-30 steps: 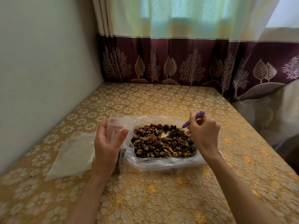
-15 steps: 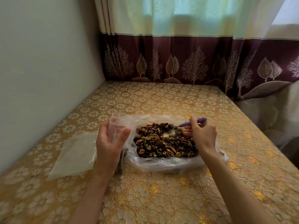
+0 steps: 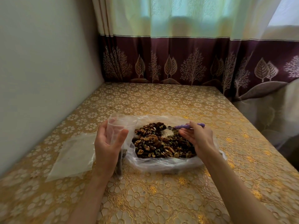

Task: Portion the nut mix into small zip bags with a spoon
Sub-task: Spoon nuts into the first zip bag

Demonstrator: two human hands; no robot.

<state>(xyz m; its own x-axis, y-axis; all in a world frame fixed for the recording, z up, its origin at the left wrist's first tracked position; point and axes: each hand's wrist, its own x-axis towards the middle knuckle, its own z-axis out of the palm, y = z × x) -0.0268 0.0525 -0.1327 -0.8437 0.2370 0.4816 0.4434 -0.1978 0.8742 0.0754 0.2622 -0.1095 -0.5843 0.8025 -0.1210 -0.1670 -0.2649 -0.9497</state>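
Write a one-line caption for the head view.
Left hand holds a small zip bag open while right hand digs a purple spoon into the nut mix.

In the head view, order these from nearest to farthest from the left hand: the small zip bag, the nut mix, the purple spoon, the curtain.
1. Small zip bag: held in the left hand.
2. Nut mix: just to its right, in the big plastic bag.
3. Purple spoon: beyond the mix, in the right hand.
4. Curtain: behind the table's far edge.

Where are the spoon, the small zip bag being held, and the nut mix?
spoon (image 3: 186,126): head view, on its purple handle.
small zip bag (image 3: 115,126): head view, on its clear upper wall.
nut mix (image 3: 155,143): head view, middle of the pile.
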